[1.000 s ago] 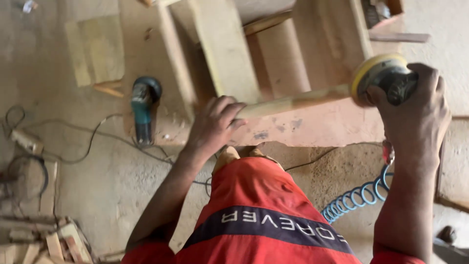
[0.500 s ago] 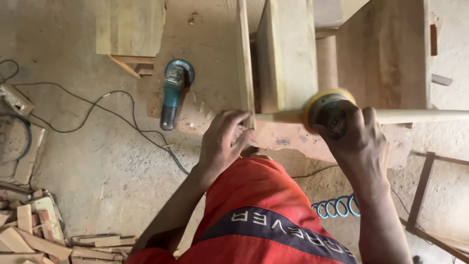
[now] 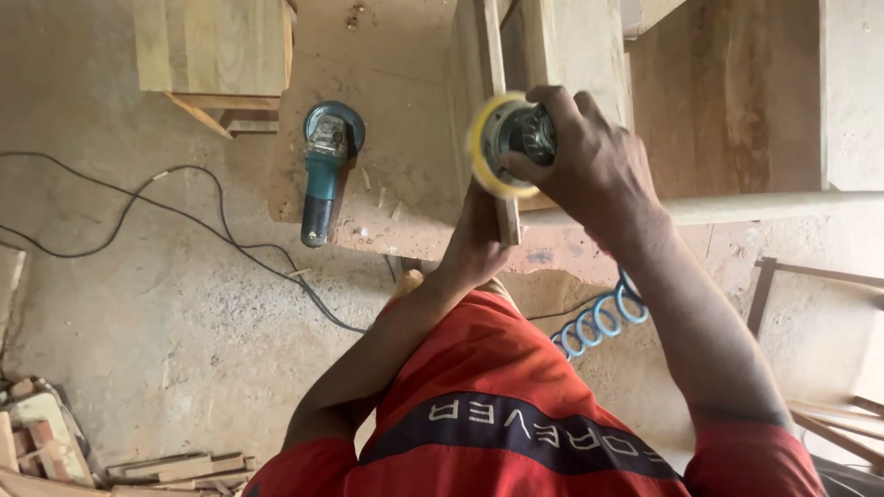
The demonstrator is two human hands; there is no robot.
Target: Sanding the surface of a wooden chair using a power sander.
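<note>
- The right hand [image 3: 589,170] is closed around a small round sander [image 3: 508,145], its yellow pad [image 3: 481,152] facing left and blurred, so it looks to be spinning.
- The pad sits at the left end of a long pale rail [image 3: 764,207] that runs level across the frame to the right edge.
- The left hand [image 3: 479,244] is tucked under the sander, pressed to the wood where the rail meets an upright slat [image 3: 502,198]; the fingers are mostly hidden, so how tightly they close cannot be told, though the hand seems to brace the piece.
- A blue coiled hose [image 3: 594,322] hangs below the right wrist, down past the red shirt [image 3: 516,396].
- The rail belongs to a bare wooden frame [image 3: 737,92] of boards and uprights, standing on a flat sheet [image 3: 405,138] on the dusty floor [image 3: 166,313].
- A teal angle grinder [image 3: 324,170] lies idle on that sheet, well left of the hands, with a black cord [image 3: 184,221] snaking over the floor.
- A small wooden box [image 3: 212,46] stands at upper left; offcuts [image 3: 55,442] are heaped at lower left.
- Judged from this view, the sanding is in mid-course: the rail to the right looks smooth and pale, the tool is at its left end by the joint, and whether other faces are finished cannot be told.
</note>
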